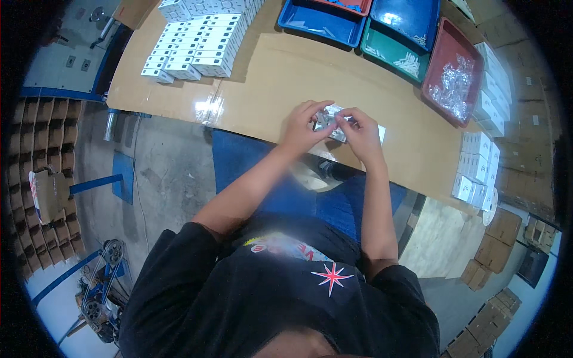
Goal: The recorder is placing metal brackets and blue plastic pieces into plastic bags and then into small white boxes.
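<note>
Above the near edge of the table, both my hands close on a shiny silvery flat piece (326, 118); glare and fingers hide its exact kind. My left hand (303, 126) grips its left side, thumb below and fingers along the top. The fingertips of my right hand (363, 137) pinch at its right part. A white flat item (381, 134) shows beside my right hand, partly covered by it.
White boxes (200, 45) stand stacked at the far left. Blue (322, 31), green (388, 51) and red (439, 62) trays hold small parts and clear plastic bags. More white boxes (474, 164) line the right edge of the brown tabletop (262, 83).
</note>
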